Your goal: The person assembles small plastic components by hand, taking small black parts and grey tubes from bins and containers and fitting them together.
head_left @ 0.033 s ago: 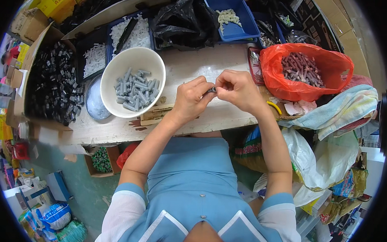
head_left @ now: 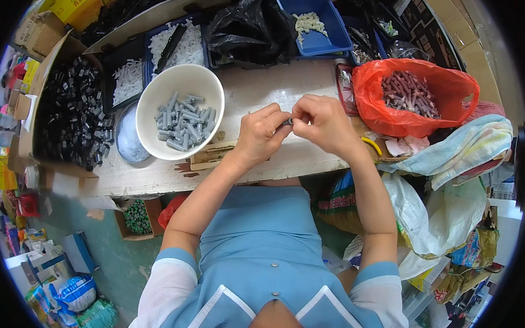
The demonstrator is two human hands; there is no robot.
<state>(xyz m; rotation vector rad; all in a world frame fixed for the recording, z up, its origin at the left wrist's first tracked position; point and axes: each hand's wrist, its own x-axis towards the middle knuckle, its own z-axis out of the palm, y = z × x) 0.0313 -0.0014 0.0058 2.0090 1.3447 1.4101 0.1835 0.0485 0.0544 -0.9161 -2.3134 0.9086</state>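
Above the middle of the worktable, my left hand [head_left: 260, 132] is closed around a small dark part [head_left: 286, 122], pinched between thumb and fingers. My right hand [head_left: 321, 124] meets it from the right, its thumb and finger pressed together at the part's end. Whether those right fingertips grip the dark part or something smaller is hidden. To the left of my left hand is a cream bowl [head_left: 145, 122] with several grey cylindrical pieces [head_left: 186, 119] in it. A red plastic bag [head_left: 370, 104] of brownish-purple stick-like pieces [head_left: 412, 95] stands beyond my right hand.
A carton of black parts [head_left: 73, 111] fills the left end, beside a round metal dish [head_left: 129, 137]. Trays of white pieces [head_left: 186, 43], a black bag [head_left: 252, 30] and a blue tray [head_left: 288, 6] line the back. A towel [head_left: 471, 145] hangs at right.
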